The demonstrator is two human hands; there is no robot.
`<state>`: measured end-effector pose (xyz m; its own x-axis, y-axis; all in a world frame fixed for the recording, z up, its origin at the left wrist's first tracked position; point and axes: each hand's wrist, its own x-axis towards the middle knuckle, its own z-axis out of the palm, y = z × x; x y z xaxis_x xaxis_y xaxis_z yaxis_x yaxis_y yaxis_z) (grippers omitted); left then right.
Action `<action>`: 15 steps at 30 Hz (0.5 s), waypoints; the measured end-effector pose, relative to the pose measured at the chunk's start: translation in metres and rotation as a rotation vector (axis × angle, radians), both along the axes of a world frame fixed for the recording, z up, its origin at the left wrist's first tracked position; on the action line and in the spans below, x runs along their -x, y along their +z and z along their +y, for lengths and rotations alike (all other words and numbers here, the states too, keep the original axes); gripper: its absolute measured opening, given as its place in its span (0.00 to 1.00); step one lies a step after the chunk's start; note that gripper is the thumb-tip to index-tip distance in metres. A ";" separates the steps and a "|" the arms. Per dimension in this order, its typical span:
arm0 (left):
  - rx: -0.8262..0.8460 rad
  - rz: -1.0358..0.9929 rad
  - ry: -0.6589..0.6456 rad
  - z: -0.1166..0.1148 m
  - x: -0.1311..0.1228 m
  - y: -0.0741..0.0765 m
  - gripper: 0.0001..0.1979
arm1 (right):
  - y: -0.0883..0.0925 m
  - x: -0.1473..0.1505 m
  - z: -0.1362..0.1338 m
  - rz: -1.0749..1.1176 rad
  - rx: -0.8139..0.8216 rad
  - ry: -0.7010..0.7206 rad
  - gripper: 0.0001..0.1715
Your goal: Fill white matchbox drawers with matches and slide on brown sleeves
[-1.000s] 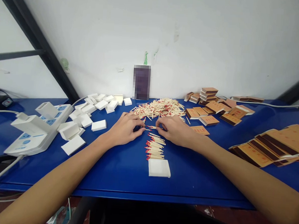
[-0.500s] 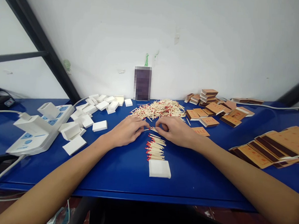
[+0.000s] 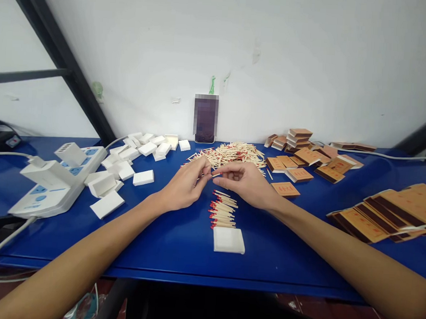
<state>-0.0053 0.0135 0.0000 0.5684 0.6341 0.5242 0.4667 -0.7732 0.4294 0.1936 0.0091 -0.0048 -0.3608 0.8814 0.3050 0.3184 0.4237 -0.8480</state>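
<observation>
My left hand [image 3: 188, 184] is closed, with thumb and index fingertip pinched at one end of a match [image 3: 216, 175]. My right hand [image 3: 247, 183] meets it from the other side, the same match between its thumb and index finger. Just below the fingers lies a column of matches [image 3: 224, 213], side by side, red heads mostly to the left. A white matchbox tray [image 3: 228, 240] sits at the near end of that column. Behind my hands spreads a large heap of loose matches [image 3: 237, 153], partly hidden by the fingers.
White inner trays [image 3: 128, 154] are scattered at left, beside a power strip [image 3: 85, 176] with plugs and cables. Orange matchbox sleeves [image 3: 307, 155] lie at right, with a fanned stack of flat sleeves [image 3: 386, 208] nearer. A pixelated dark rectangular object [image 3: 206, 118] leans on the wall.
My hands have come together, and the match now spans both sets of fingertips. They have lifted slightly off the column. The view has shifted a little.
</observation>
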 end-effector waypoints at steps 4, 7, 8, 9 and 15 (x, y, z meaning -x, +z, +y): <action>0.062 -0.164 -0.005 0.002 0.001 0.003 0.04 | 0.003 0.000 0.000 0.179 0.056 -0.040 0.16; 0.014 0.000 0.119 0.011 0.012 0.002 0.05 | 0.008 -0.008 0.001 0.104 -0.041 -0.136 0.18; -0.039 0.096 0.160 0.014 0.015 0.001 0.07 | 0.010 -0.011 0.001 0.087 -0.053 -0.167 0.19; -0.066 0.176 0.191 0.016 0.018 0.000 0.09 | 0.011 -0.014 0.001 0.073 -0.057 -0.194 0.20; -0.075 0.374 0.295 0.013 0.012 -0.001 0.16 | 0.014 -0.020 -0.002 -0.124 -0.113 -0.232 0.18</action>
<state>-0.0168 0.0260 -0.0010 0.5281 0.7651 0.3686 0.7827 -0.6068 0.1382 0.2135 0.0068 0.0091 -0.1937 0.9078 0.3719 0.5162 0.4167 -0.7483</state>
